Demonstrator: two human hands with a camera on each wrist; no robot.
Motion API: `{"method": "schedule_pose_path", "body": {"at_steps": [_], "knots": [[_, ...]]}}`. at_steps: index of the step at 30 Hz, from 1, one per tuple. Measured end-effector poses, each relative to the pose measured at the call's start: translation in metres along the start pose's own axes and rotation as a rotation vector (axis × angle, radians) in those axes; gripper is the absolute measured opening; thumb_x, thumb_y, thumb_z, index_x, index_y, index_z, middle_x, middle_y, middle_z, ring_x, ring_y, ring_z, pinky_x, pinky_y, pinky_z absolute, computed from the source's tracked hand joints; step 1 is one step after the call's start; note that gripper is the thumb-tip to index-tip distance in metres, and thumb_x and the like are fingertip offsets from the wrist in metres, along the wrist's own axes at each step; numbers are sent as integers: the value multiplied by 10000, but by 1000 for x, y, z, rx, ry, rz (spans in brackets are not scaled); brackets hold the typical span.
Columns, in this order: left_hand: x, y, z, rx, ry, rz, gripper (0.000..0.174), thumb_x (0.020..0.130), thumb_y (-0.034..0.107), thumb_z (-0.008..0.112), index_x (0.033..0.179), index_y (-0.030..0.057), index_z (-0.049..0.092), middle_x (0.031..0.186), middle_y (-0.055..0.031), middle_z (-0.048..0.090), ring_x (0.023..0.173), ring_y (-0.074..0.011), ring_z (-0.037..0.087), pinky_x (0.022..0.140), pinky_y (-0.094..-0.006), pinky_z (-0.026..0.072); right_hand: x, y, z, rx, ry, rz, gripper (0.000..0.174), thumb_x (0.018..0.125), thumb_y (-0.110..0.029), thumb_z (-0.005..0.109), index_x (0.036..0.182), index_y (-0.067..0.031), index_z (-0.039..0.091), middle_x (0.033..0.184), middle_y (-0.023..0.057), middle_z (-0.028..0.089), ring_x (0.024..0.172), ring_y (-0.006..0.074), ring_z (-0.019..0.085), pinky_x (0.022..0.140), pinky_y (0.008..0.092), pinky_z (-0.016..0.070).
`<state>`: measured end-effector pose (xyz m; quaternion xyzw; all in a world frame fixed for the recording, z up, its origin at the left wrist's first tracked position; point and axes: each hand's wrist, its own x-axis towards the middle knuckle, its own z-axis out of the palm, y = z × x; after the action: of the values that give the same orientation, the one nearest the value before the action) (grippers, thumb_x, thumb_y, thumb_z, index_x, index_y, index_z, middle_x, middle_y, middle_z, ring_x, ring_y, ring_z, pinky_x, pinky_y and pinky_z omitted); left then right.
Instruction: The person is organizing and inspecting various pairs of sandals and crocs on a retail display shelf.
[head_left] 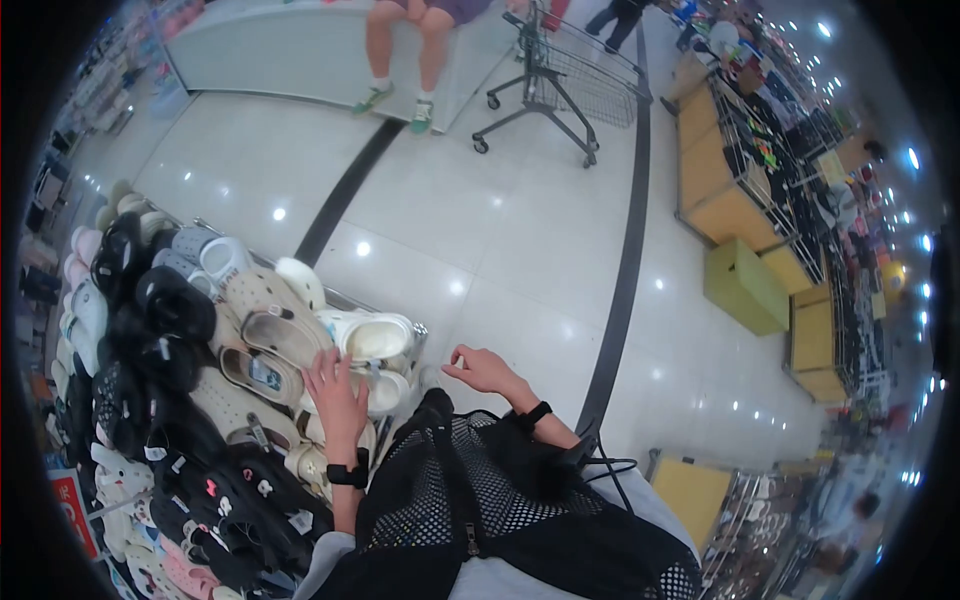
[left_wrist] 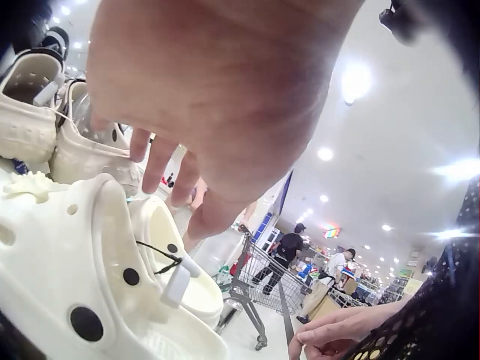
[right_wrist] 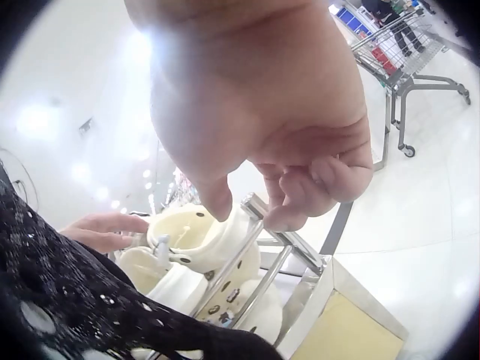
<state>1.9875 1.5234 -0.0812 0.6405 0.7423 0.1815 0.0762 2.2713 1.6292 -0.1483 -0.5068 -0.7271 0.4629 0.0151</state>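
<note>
Left hand [head_left: 337, 395] spread over the white clogs [head_left: 378, 340], right hand [head_left: 487, 370] loose

At far left stands a red sign [head_left: 75, 515], near a heap of black clogs [head_left: 175, 305]. Beige clogs [head_left: 285, 325] lie just beside them, to the right. The left hand is over the border of beige and white, palm down, fingers parted and gripping nothing; whether the fingertips touch a clog, I cannot tell. The white clogs sit at the display's right edge, one with a white tag [left_wrist: 177, 287]. Beyond, a seated person [head_left: 430, 50] shows bare legs. The right hand hangs near the metal rail [right_wrist: 260, 286], fingers loosely bent, holding nothing. Further right come a cart [head_left: 545, 72] and a green box [head_left: 745, 285].
</note>
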Motion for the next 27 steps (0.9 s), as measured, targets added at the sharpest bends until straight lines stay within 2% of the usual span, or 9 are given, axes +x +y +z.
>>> {"method": "schedule_pose_path", "body": {"at_steps": [4,8,11,14,16,20,22,24,27], "knots": [[14,-6,-3,-87,38,-66,380,807,90,739,1180,63,667,1322,-109,591,1325,-357,448,1200,-551,270,42,-5,-13,-81,-164,37,585,968,-643,564,1099,-80,651,913,193,733,897,374,700,825,469,543],[19,-9,-2,-134,100,-87,325,788,64,750,1106,65,685,1239,-73,638,1255,-338,496,1117,-519,355,78,-11,-10,-185,-276,-33,604,967,-640,568,1148,-70,652,845,160,723,818,338,698,746,440,533],[20,-9,0,-154,125,-108,316,776,53,749,1085,67,686,1207,-59,654,1227,-335,514,1094,-517,373,104,-8,-1,-211,-301,-120,615,973,-641,553,1054,-50,699,862,161,739,832,345,708,746,442,541],[21,-10,1,-170,147,-120,317,762,41,745,1072,67,686,1186,-57,663,1212,-334,522,1079,-511,382,134,-7,-11,-325,-498,-76,649,957,-653,573,961,-26,741,869,165,749,829,329,719,751,434,552],[7,-8,-3,-143,155,-197,316,758,36,741,1068,66,686,1169,-58,669,1201,-338,531,1074,-512,395,145,-6,-21,-222,-643,-9,685,930,-675,601,916,-10,761,852,158,753,809,297,722,748,413,562],[24,-1,-4,-173,159,-225,282,779,26,720,1056,59,684,1155,-64,670,1188,-341,541,1108,-520,396,156,-15,-41,-297,-583,-132,721,831,-682,734,1063,0,735,882,127,748,852,237,723,779,355,560],[27,4,-4,-156,153,-273,267,787,24,713,1050,55,682,1148,-65,669,1184,-342,544,1121,-522,394,167,-13,-45,-182,-695,-108,719,790,-662,792,1072,-4,723,885,115,743,865,221,718,793,343,556],[31,9,-3,-113,203,-263,255,778,8,716,1026,59,688,1133,-67,682,1175,-329,542,1040,-449,439,177,-17,-47,-169,-770,-150,651,823,-630,785,1004,-9,721,846,95,730,821,201,699,761,334,543],[38,20,3,-66,218,-381,220,797,20,720,1011,58,688,1113,-77,679,1179,-342,534,1028,-450,446,191,-22,-49,-193,-887,-200,576,912,-597,711,940,-22,709,774,70,690,746,159,650,684,320,501]]}}
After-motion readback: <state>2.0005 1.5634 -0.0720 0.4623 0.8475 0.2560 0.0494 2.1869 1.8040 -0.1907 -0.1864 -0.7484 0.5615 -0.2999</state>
